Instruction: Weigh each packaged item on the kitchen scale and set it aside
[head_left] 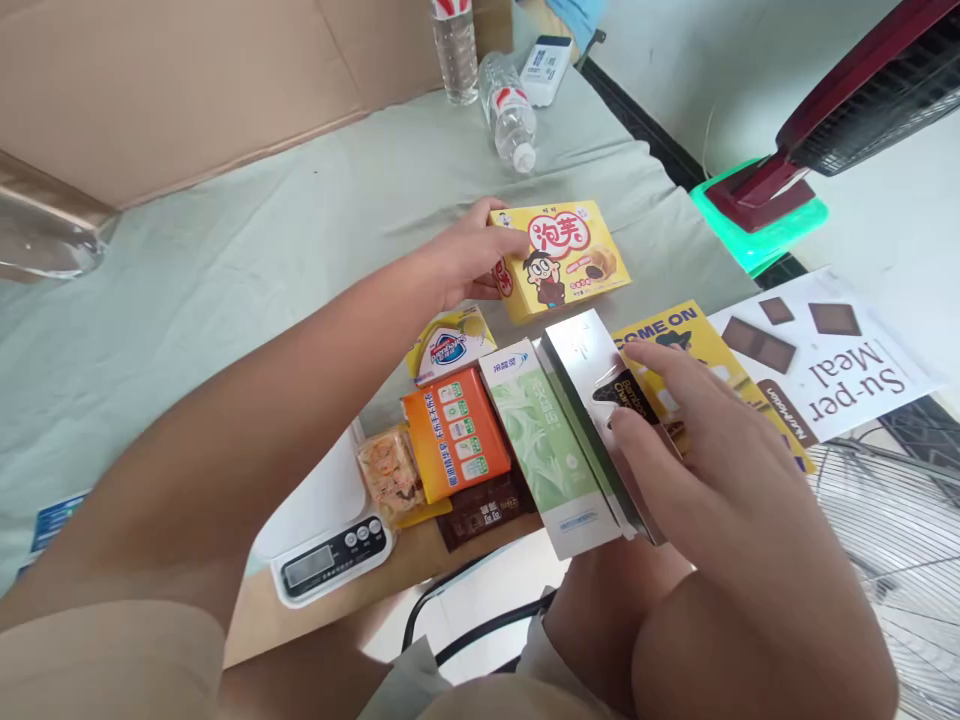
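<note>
Left fingers (514, 241) grip the yellow box (566, 262) from the left.

Illumination: bright, diffuse; source out of view. Brightest area at 4 o'clock, the wire rack (885, 560) appearing washed out. Glare noted on the silver box (576, 335), near 3 o'clock of centre. Shading soft, deepening along the left forearm (217, 450) toward 8 o'clock. Bold lettering on the yellow box (577, 270), 1 o'clock, legible. Wide-angle stretching visible at the edges.
</note>
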